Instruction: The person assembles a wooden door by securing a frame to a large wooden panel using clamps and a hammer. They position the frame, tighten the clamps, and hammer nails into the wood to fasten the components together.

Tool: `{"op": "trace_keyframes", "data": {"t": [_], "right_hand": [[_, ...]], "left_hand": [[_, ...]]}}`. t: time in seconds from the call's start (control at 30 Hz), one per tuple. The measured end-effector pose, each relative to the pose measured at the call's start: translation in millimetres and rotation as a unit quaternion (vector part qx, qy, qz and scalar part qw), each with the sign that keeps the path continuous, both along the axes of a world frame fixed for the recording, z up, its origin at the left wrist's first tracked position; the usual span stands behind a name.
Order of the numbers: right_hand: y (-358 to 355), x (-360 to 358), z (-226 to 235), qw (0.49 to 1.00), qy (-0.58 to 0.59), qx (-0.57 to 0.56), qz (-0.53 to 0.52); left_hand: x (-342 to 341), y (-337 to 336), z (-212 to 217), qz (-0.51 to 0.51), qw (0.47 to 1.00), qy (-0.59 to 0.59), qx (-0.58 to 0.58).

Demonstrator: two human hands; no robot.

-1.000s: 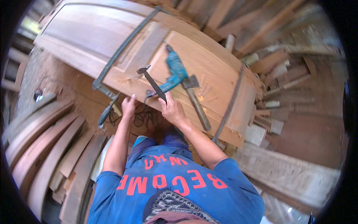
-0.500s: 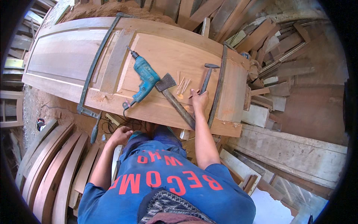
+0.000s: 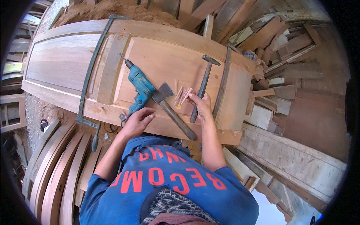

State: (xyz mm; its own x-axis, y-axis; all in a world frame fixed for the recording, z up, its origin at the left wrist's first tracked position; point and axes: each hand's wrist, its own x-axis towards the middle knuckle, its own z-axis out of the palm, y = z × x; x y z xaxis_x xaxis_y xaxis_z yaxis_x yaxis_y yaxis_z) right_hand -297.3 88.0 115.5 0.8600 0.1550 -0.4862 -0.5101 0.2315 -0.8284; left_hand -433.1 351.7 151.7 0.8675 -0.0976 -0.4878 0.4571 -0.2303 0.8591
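My right hand is closed around the handle of a hammer, whose head points away from me. Its fingertips also pinch a thin wooden peg. Several more pegs lie just left of it on the panelled wooden door. My left hand hovers at the door's near edge, holding nothing, fingers stretched out and apart. Next to it lies a blue-green power drill, bit pointing away to the left. Between the hands rests a hatchet, its handle slanting toward me.
Two long bar clamps, one left and one right, span the door. Curved wooden pieces stand at the lower left. Offcuts are heaped on the right, with a long board below. Sawdust is piled behind the door.
My right hand has lifted the hammer and a peg, the hammer's handle now lying nearer me. My left hand has come up from beside my lap to the door's edge near the drill.
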Motion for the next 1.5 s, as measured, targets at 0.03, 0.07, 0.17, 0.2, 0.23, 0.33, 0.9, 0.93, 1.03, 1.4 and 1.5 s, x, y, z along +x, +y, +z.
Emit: {"op": "trace_keyframes", "data": {"t": [0.03,0.07,0.17,0.2,0.23,0.33,0.9,0.93,1.03,1.4,1.5], "right_hand": [[8.9,6.6,7.3,0.999,-0.009,0.029,0.014],[18.2,10.3,13.9,0.998,-0.014,0.058,0.027],[44.3,22.0,29.2,0.993,-0.003,0.078,0.089],[53.4,23.3,27.8,0.993,-0.002,0.075,0.094],[65.7,28.9,29.1,0.992,-0.002,0.073,0.1],[93.2,39.0,33.4,0.994,-0.043,0.046,0.086],[40.6,-0.7,-72.1,0.82,-0.109,-0.56,0.037],[42.3,2.3,-77.5,0.837,-0.102,-0.537,0.023],[42.2,4.6,-67.3,0.849,-0.094,-0.52,0.013],[68.7,70.3,-31.2,0.868,-0.126,-0.473,0.086],[98.8,97.3,-13.5,0.859,-0.174,-0.468,0.114]], "left_hand": [[14.5,-4.6,-6.1,0.014,0.999,-0.03,-0.031],[29.8,-11.0,-8.6,0.046,0.996,-0.037,-0.07],[78.6,-17.3,-4.5,0.096,0.97,-0.008,-0.223],[89.7,-12.6,-2.9,0.105,0.954,0.01,-0.281],[99.0,-3.6,-7.9,0.098,0.952,0.031,-0.287],[121.9,24.0,-5.1,0.088,0.953,0.089,-0.276],[176.6,53.5,-36.3,0.013,0.997,-0.028,-0.07],[181.3,56.8,-35.8,0.04,0.993,-0.016,-0.108],[194.7,84.6,-24.6,0.106,0.983,0.032,-0.147],[326.5,288.6,-128.1,0.196,0.929,-0.255,0.182],[332.9,268.4,-120.0,0.181,0.942,-0.188,0.211]]}}
